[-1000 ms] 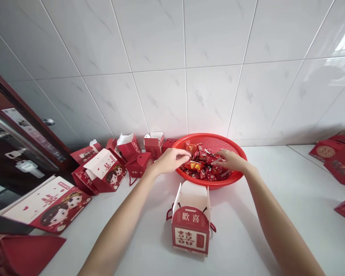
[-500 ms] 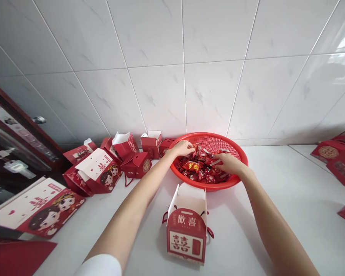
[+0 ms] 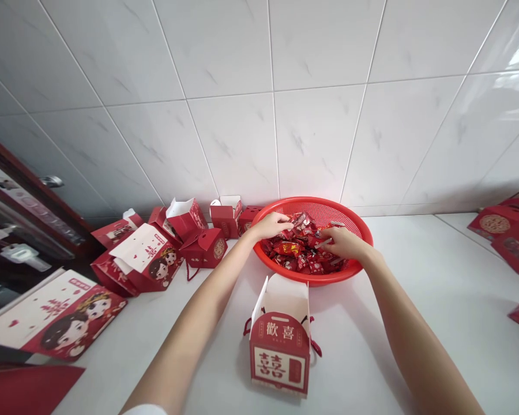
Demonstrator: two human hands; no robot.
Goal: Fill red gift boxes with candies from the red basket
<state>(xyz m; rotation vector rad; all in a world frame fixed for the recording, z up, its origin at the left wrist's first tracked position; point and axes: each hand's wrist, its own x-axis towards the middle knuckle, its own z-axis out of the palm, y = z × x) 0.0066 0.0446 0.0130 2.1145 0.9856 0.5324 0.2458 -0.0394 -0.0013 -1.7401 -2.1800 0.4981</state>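
Both hands reach into a red plastic colander (image 3: 358,271) filled with red-wrapped candies (image 3: 288,248), one of them with gold print. At the left side of the pile, my left hand (image 3: 273,225) pinches a red-wrapped candy between thumb and fingers. My right hand (image 3: 346,241) is on the pile's right side, its fingers curled round a wrapped candy; the fingertips are partly hidden among the wrappers. In front of the colander, between my forearms, stands a red and white gift box (image 3: 279,351) with its top open and dark red cord handles at its sides.
Red gift boxes (image 3: 203,248), some open, crowd the left of the white counter (image 3: 225,369). More red boxes (image 3: 497,225) stand at the right edge. A tiled wall (image 3: 320,138) rises behind the colander. Keys (image 3: 23,256) hang from the dark cabinet at left.
My left hand has shifted slightly within the pile, and candies beside its fingertips have been stirred up. My right hand's fingers have curled in a little more. The open gift box stays put.
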